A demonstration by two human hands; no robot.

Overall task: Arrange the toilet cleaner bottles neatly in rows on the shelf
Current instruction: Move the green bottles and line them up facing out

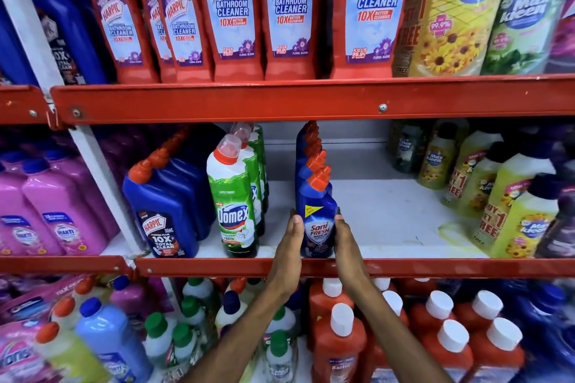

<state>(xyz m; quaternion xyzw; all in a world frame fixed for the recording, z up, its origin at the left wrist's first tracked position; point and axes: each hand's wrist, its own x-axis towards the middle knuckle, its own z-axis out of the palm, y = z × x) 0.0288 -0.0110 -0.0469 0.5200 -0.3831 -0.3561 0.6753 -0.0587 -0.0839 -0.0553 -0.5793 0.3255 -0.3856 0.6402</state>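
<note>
The front blue plastic Sani Fresh toilet cleaner bottle with the orange angled cap [316, 221] is being clasped between the left hand [291, 239] and the right hand [343, 242], both grips holding its sides at the white middle shelf [389, 218] edge. It is best being kept upright, label forward, and squared to the red steel shelf lip [435, 267]. Behind the grip, about four more caps are being counted in that row. Left of the grip, roughly three green Domex bottles [235, 199] and about three blue Harpic bottles [165, 205] are being counted.
</note>
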